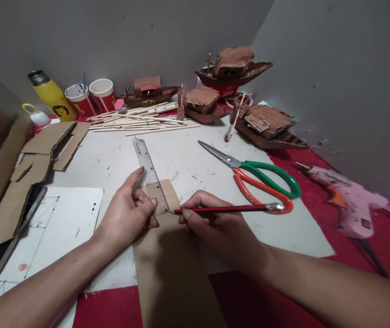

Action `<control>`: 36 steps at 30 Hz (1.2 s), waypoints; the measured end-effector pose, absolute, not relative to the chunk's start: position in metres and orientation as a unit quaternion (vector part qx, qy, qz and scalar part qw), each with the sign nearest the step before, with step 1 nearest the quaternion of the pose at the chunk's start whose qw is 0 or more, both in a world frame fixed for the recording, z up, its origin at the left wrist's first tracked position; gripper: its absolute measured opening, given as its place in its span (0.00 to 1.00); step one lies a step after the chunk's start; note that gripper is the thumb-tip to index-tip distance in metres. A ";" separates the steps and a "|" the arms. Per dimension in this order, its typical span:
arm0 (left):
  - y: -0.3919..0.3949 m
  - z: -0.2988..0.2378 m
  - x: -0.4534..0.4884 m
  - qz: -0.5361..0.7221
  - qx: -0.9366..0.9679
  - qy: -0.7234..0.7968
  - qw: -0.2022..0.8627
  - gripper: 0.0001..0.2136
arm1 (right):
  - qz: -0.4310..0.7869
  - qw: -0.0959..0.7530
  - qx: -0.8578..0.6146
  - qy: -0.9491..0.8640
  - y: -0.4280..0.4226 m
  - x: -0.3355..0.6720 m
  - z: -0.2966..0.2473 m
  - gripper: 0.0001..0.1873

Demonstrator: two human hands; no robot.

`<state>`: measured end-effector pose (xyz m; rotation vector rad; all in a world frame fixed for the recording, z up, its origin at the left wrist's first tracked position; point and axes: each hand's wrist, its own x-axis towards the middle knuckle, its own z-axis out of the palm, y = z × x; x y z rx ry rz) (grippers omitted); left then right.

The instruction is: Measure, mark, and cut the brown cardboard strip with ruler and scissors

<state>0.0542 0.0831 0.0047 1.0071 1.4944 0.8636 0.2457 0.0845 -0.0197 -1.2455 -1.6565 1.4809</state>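
My left hand (129, 214) presses a clear plastic ruler (148, 168) down onto a long strip of brown cardboard (170, 269), fingers bent over the ruler's near end. My right hand (211, 223) pinches a red pencil (229, 208) lying almost flat. Its tip touches the cardboard right at the ruler's lower edge. The strip runs from under the ruler toward me, across a white sheet (195, 164).
Scissors with green and orange handles (256, 180) lie just right of the pencil. A pink glue gun (348, 205) rests at far right. Cardboard model boats (266, 125), wooden sticks (143, 123), paper cups (92, 95) and a yellow bottle (53, 95) line the back. Cardboard pieces (6, 182) lie left.
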 end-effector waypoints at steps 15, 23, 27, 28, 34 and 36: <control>0.084 0.005 0.054 0.356 0.433 0.630 0.537 0.36 | 0.501 0.301 -0.449 -0.676 0.085 0.246 -0.021 0.10; 0.083 0.004 0.053 0.388 0.408 0.611 0.556 0.36 | 0.508 0.307 -0.463 -0.658 0.085 0.244 -0.023 0.10; 0.082 0.002 0.050 0.426 0.392 0.584 0.568 0.35 | 0.509 0.302 -0.454 -0.666 0.085 0.243 -0.022 0.10; 0.082 0.001 0.049 0.435 0.390 0.579 0.570 0.35 | 0.509 0.302 -0.455 -0.665 0.085 0.243 -0.022 0.09; 0.087 0.008 0.042 0.492 0.375 0.573 0.538 0.33 | 0.510 0.303 -0.468 -0.655 0.085 0.244 -0.020 0.09; 0.089 0.013 0.040 0.503 0.371 0.583 0.520 0.33 | 0.504 0.304 -0.458 -0.666 0.086 0.244 -0.020 0.08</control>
